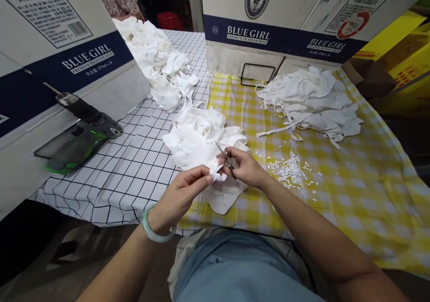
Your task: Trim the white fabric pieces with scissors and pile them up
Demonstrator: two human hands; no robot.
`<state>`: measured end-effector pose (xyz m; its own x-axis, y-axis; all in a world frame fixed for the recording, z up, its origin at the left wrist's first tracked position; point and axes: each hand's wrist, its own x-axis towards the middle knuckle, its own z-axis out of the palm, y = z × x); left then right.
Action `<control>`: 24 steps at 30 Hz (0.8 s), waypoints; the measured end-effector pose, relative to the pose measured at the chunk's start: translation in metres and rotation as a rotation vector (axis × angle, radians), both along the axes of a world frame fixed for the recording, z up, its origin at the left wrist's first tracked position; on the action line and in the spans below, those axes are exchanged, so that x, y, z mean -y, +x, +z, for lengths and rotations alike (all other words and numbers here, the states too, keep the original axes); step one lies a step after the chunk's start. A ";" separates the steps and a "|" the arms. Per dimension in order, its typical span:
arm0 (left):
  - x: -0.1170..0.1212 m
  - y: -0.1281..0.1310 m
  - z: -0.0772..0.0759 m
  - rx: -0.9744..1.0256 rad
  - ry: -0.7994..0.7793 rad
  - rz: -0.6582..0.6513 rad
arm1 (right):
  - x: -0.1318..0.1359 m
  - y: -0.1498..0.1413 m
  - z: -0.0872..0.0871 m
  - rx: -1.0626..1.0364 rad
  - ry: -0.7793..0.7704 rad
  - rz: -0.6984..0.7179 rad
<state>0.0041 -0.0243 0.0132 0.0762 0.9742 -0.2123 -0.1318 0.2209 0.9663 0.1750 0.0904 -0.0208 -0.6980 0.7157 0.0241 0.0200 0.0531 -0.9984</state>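
Left hand: The left hand [179,194] pinches a white cloth piece [220,176] between thumb and forefinger; a pale green bangle [148,223] sits at its wrist.
Right hand: The right hand [248,168] is closed around the handles of the scissors [220,149], fingers curled, with the blades pointing forward and left, over the white cloth.
Cloth piece: It lies between the hands, its edge raised near the scissors; whether the blades touch it cannot be told.
Near pile: A loose white heap [195,136] spreads just ahead of the left hand and under the cloth piece.
Right pile: More white pieces [309,98], with narrow straps trailing out, lie ahead and to the right of the hands.
Far pile: Another white heap [168,65] lies beyond the near one, beside the left box [127,78].
Scraps: Small white clippings [290,170] are scattered on the desk [363,194] to the right of the right hand.
Progress: The clippings suggest that a good deal of snipping is done. The piece in hand seems unfinished, and three piles remain in view; which are trimmed and which are left cannot be told.
Surroundings: A drill [83,107] is left of the hands, by the left box; the back box [235,53] stands upright beyond them.
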 end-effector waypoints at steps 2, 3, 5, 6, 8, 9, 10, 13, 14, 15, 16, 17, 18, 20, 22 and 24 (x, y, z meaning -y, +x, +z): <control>-0.003 -0.004 0.005 -0.205 0.090 0.049 | -0.004 0.000 0.005 -0.063 -0.051 -0.051; -0.005 -0.006 0.007 -0.334 0.133 0.097 | -0.008 0.001 0.009 -0.094 -0.081 -0.061; -0.010 -0.013 0.010 -0.597 0.224 0.194 | -0.018 0.004 0.021 -0.135 -0.140 -0.050; -0.012 -0.016 0.012 -0.714 0.284 0.219 | -0.024 0.005 0.028 -0.145 -0.170 -0.034; -0.017 -0.023 0.017 -0.876 0.435 0.174 | -0.032 0.004 0.045 -0.174 -0.214 -0.008; -0.018 -0.025 0.021 -0.920 0.509 0.125 | -0.036 0.002 0.053 -0.190 -0.228 0.006; -0.019 -0.026 0.024 -0.942 0.571 0.087 | -0.039 -0.001 0.060 -0.207 -0.240 0.022; -0.017 -0.026 0.035 -0.818 0.568 0.036 | -0.046 -0.012 0.074 -0.254 -0.265 0.079; -0.014 -0.024 0.038 -0.711 0.493 0.025 | -0.048 -0.017 0.074 -0.264 -0.273 0.099; -0.012 -0.021 0.041 -0.585 0.397 0.011 | -0.048 -0.021 0.072 -0.276 -0.284 0.113; -0.010 -0.018 0.043 -0.461 0.300 -0.005 | -0.048 -0.026 0.068 -0.284 -0.302 0.124; -0.008 -0.014 0.045 -0.362 0.223 -0.015 | -0.046 -0.031 0.061 -0.286 -0.330 0.132; -0.007 -0.010 0.045 -0.301 0.188 -0.010 | -0.042 -0.036 0.053 -0.284 -0.369 0.142; -0.009 -0.004 0.045 -0.297 0.255 0.050 | -0.028 -0.046 0.035 -0.282 -0.465 0.168; -0.013 0.001 0.043 -0.299 0.386 0.151 | -0.009 -0.055 0.017 -0.292 -0.552 0.166; -0.020 0.004 0.042 -0.150 0.402 0.231 | 0.009 -0.058 0.005 -0.307 -0.601 0.138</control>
